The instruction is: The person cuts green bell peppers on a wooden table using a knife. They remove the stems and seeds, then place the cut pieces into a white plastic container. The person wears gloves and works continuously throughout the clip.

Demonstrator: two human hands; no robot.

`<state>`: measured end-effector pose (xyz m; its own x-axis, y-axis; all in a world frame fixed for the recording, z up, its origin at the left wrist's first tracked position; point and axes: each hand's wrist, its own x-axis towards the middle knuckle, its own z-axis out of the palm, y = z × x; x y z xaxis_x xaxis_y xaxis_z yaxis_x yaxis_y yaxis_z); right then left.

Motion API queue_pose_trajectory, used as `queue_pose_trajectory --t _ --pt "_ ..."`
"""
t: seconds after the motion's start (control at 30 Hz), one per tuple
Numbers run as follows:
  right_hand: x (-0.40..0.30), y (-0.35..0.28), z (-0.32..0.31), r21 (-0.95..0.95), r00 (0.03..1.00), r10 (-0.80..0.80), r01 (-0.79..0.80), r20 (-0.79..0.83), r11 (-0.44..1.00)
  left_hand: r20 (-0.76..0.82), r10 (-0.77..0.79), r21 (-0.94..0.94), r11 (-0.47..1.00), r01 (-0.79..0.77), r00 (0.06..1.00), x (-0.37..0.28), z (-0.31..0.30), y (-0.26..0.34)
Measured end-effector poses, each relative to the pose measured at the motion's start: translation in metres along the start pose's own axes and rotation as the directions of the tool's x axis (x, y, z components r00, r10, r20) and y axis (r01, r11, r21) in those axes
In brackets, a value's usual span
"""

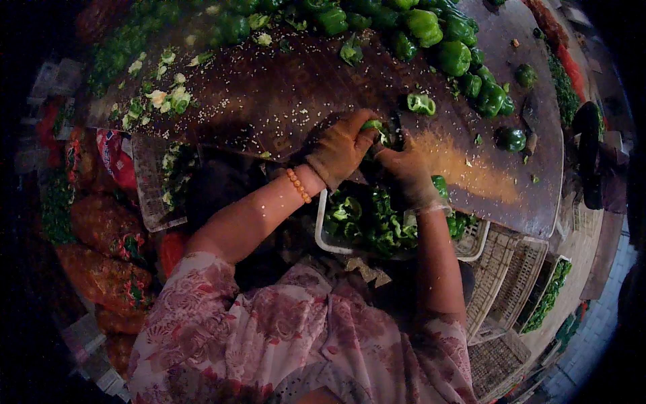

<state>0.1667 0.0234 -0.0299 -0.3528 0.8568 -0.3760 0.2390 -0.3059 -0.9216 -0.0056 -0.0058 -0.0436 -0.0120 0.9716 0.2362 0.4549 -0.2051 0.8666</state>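
Both my hands wear orange-brown gloves and meet over the near edge of the table. My left hand point(340, 146) grips a piece of green bell pepper point(374, 126) between thumb and fingers. Close beside it, my right hand point(409, 169) has bent fingers near the same piece; whether it holds something dark there is hard to tell. Beneath the hands, a white plastic basket point(321, 230) holds cut green pepper pieces point(388, 222). A cut pepper half point(421, 104) lies on the table just beyond my right hand.
Whole green peppers point(454, 58) are heaped along the far side of the brown table point(272, 91). Pepper cores point(176, 98) and seeds are scattered at the left. Empty plastic crates point(499, 283) stand at the lower right, filled orange mesh sacks point(103, 252) at the left.
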Motion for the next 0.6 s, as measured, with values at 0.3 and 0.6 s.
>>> queue_pose_trajectory --t 0.3,0.6 --pt "0.005 0.001 -0.001 0.010 0.973 0.037 -0.040 0.228 0.999 0.053 -0.289 0.029 0.957 0.287 0.956 0.016 0.016 -0.012" --pt "0.000 0.009 0.010 -0.047 0.999 -0.018 0.016 -0.027 0.999 0.015 -0.427 -0.110 0.898 0.426 0.904 0.023 0.013 0.000"
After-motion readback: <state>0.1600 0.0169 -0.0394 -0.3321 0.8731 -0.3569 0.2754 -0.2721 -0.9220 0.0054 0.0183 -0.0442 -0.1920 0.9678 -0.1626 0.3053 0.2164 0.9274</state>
